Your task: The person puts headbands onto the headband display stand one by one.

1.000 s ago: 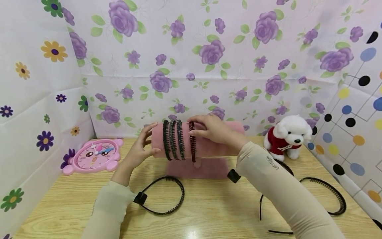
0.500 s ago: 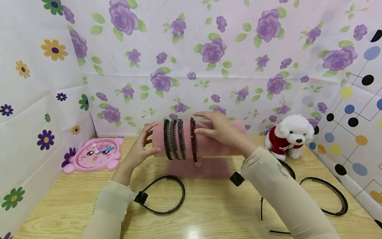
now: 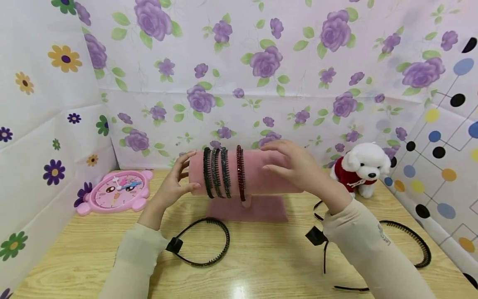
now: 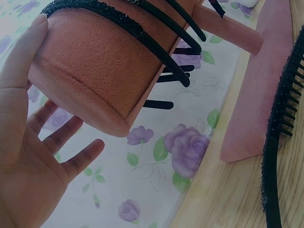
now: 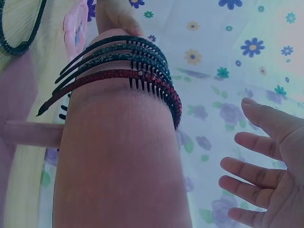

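A pink roll-shaped headband stand stands on a wooden table. My left hand holds its left end, thumb in front and a finger on top; in the left wrist view the other fingers extend free of the roll. Several headbands with comb teeth sit around the roll: a black one, two dark glittery ones beside it, and a red sparkly one spaced a little to their right. My right hand, fingers spread, hovers by the roll's right part, apart from it and holding nothing.
A dark headband lies on the table before the stand's pink base. More black headbands lie at the right, partly behind my sleeve. A pink clock is at the left, a white toy dog at the right.
My right hand has let go of the red headband and drawn away to the right. The red headband stays on the roll. My left hand keeps its place.
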The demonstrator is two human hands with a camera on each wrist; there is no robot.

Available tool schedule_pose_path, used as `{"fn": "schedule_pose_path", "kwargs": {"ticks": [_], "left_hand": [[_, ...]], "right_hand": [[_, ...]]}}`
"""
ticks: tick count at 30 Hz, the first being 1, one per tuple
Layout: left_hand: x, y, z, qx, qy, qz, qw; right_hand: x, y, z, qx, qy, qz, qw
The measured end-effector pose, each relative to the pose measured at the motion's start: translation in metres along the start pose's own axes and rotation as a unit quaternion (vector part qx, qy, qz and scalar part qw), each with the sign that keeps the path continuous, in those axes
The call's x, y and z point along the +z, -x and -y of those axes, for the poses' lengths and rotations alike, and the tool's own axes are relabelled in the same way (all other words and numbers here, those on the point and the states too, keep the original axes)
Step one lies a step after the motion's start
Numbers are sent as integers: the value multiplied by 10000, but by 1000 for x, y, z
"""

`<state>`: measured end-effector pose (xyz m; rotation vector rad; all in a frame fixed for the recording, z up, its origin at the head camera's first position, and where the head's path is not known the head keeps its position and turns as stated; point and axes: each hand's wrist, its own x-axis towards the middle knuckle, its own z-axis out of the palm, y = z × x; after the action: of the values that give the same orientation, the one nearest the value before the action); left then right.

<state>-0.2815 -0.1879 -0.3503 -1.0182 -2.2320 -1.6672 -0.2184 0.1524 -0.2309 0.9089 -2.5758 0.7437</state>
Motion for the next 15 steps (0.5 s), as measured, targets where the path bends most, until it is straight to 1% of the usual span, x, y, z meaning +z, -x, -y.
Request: {"fn": "schedule_pose_path", "kwargs": {"ticks": [5, 9, 12, 15], "left_hand": [[-1, 0, 0, -6, -6, 4, 10000], [-1, 0, -1, -42, 4, 23, 10000], [0, 0, -2, -72, 25, 8, 10000], [0, 1, -2, -106, 33, -2, 9999]], "right_hand": [[-7, 17, -5, 155, 102, -8, 9998], [-13, 32, -8, 216, 215, -113, 9995], [-17, 43, -12, 235, 406, -212, 9987], [-19, 54, -15, 349, 654, -206, 9970]]}}
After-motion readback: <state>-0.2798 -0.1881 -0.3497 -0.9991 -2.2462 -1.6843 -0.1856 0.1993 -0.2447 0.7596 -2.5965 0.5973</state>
